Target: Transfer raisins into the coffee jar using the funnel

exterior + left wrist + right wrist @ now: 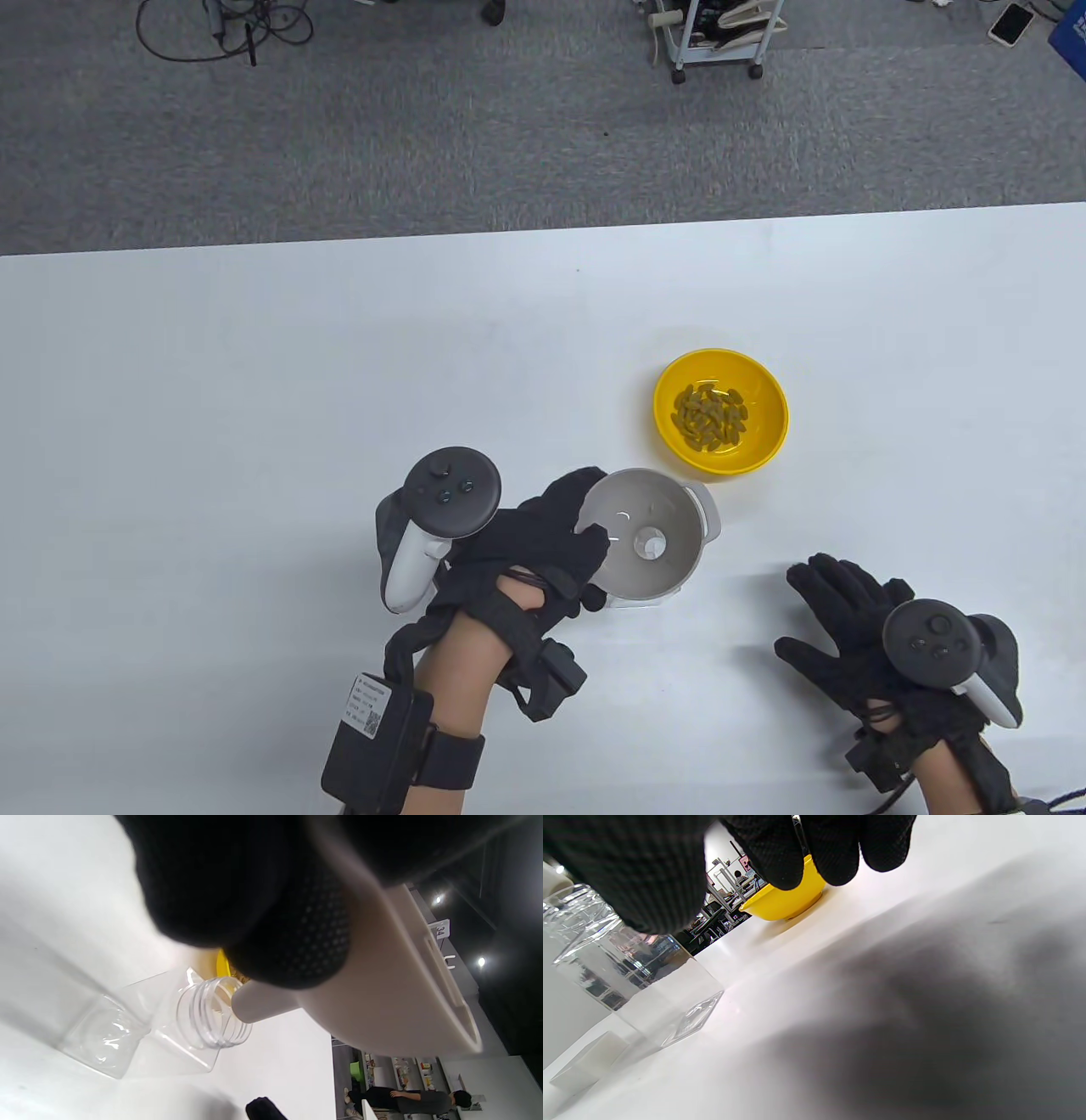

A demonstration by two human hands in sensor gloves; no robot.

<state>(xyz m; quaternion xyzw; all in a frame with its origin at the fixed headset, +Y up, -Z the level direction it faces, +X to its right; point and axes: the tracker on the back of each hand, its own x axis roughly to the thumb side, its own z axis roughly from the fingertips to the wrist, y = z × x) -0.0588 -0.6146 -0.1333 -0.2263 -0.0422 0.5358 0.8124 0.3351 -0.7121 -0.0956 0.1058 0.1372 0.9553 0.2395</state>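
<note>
Funnel (646, 536) over jar (169, 1027), left hand (517, 552) at its left rim; bowl (721, 412) of raisins (709, 416) just far-right; right hand (857, 637) near-right.

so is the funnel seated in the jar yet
Not yet. In the left wrist view the funnel's spout sits just outside the clear jar's open mouth, held by the left hand.

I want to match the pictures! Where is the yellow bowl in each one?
Table view: yellow bowl right of center, just beyond the funnel.
Left wrist view: only a yellow sliver behind the jar mouth.
Right wrist view: top center, under the fingertips.
Shared landmark: the clear jar beside it.
</note>
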